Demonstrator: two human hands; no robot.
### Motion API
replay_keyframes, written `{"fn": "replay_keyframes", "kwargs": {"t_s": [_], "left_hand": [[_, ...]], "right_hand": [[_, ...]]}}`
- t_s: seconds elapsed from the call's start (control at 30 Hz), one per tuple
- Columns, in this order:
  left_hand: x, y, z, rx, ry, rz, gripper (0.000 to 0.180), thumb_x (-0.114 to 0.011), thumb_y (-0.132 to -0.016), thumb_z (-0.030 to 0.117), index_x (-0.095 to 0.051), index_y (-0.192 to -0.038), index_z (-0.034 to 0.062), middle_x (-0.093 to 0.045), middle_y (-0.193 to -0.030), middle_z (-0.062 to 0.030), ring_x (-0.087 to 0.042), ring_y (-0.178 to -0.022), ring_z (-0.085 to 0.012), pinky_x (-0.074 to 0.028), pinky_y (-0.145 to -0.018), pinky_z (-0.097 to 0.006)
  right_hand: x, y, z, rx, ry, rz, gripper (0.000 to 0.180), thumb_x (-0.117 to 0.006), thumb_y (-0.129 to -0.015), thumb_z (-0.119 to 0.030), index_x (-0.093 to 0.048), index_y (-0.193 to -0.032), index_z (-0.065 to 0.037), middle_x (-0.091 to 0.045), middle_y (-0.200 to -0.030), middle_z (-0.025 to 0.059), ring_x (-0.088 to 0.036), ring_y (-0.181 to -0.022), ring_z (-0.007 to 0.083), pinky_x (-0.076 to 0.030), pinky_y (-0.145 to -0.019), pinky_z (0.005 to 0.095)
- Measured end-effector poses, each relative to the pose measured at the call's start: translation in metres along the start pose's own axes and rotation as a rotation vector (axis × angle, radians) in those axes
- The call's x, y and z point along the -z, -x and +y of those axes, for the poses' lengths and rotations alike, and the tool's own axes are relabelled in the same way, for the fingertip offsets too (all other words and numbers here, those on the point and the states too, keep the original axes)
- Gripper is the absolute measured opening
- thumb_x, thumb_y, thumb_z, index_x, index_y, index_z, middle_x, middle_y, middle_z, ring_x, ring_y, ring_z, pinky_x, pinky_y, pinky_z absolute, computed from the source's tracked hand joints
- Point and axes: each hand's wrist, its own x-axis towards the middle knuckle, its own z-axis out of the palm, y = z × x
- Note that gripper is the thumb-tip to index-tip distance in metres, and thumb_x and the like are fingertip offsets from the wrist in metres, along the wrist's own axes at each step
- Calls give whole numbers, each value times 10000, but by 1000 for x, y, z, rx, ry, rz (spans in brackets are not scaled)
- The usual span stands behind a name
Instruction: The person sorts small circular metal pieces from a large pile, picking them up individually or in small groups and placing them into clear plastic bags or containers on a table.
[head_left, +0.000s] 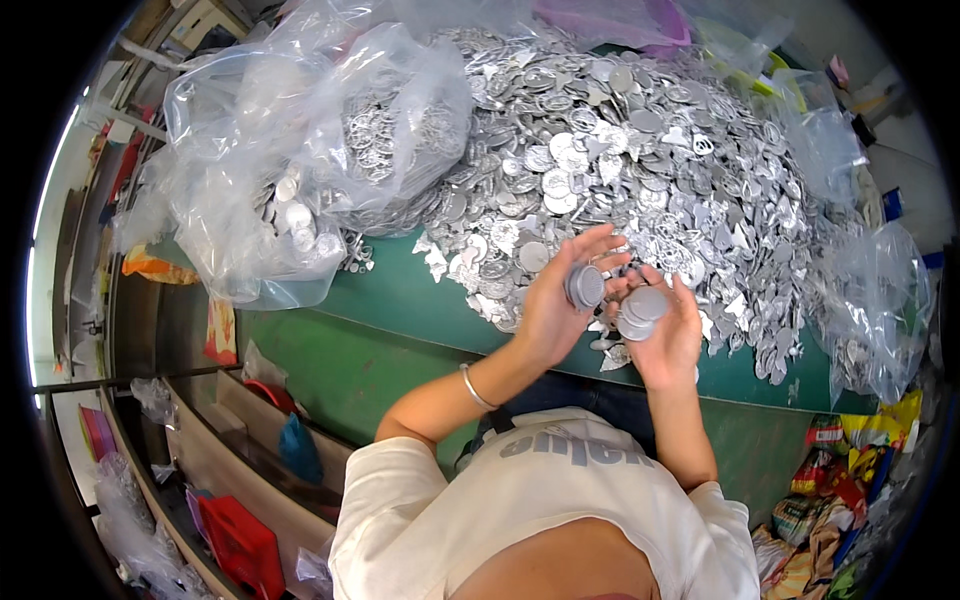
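Note:
In my left hand (pixel 548 310), a short stack of round grey metal discs (pixel 584 286) rests against the palm, held by the curled fingers. Several more flat discs (pixel 641 314) lie fanned out in the palm and fingers of my right hand (pixel 672 352). The hands are close together, palms toward each other, over the near edge of a big heap of silvery metal pieces (pixel 640 150). Round discs, rings and odd-shaped flat pieces make up the heap. A band circles my left wrist.
The heap spreads over a green table (pixel 390 300). Transparent plastic bags (pixel 250 190) with metal pieces stand on the left, and another bag (pixel 885 310) sits at the right edge. Below left is a shelf with a red plastic container (pixel 240 545). Colourful packets (pixel 830 480) pile up at lower right.

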Motion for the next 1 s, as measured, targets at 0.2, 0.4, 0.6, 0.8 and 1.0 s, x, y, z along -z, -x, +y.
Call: {"fn": "replay_keyframes", "kwargs": {"t_s": [0.2, 0.4, 0.6, 0.8, 1.0], "left_hand": [[-13, 10, -44, -396, -732, -5, 482, -265, -976, 343, -400, -1271, -13, -454, -1242, -107, -433, -1132, -172, -308, -987, -300], [-24, 13, -46, -571, -491, -109, 481, -308, -960, 282, -248, -1340, -7, -354, -1341, -233, -342, -1265, -307, -252, -1042, -393], [-24, 11, -51, -719, -264, 28, 468, -418, -907, 155, -266, -1322, 3, -349, -1321, -211, -352, -1249, -332, -249, -1051, -437], [28, 33, -49, -742, -574, 246, 363, -453, -876, 28, -394, -1228, -43, -478, -1198, -167, -476, -1118, -247, -403, -932, -368], [72, 61, -50, -987, -1059, 397, 211, -441, -854, -64, -498, -1052, -18, -482, -1014, -105, -484, -898, -179, -408, -802, -277]], "right_hand": [[-19, 5, 22, 178, 84, 121, 308, -408, -929, -289, -512, -1083, -43, -550, -1092, 77, -520, -1009, 186, -385, -912, 348], [-14, 6, 23, 173, -19, 10, 296, -379, -950, -269, -469, -1143, -64, -523, -1165, 84, -480, -1127, 210, -373, -960, 372], [-2, 4, 11, 133, -261, -134, 210, -435, -936, -216, -493, -1088, -85, -544, -1112, 96, -518, -1058, 266, -430, -892, 400], [22, 16, -65, 120, -291, -48, 152, -549, -849, -63, -514, -997, -76, -499, -857, 69, -468, -728, 176, -398, -633, 284], [44, -1, -206, 312, -112, 69, 148, -555, -823, -27, -498, -961, -24, -525, -786, 89, -519, -748, 204, -461, -643, 337]]}}
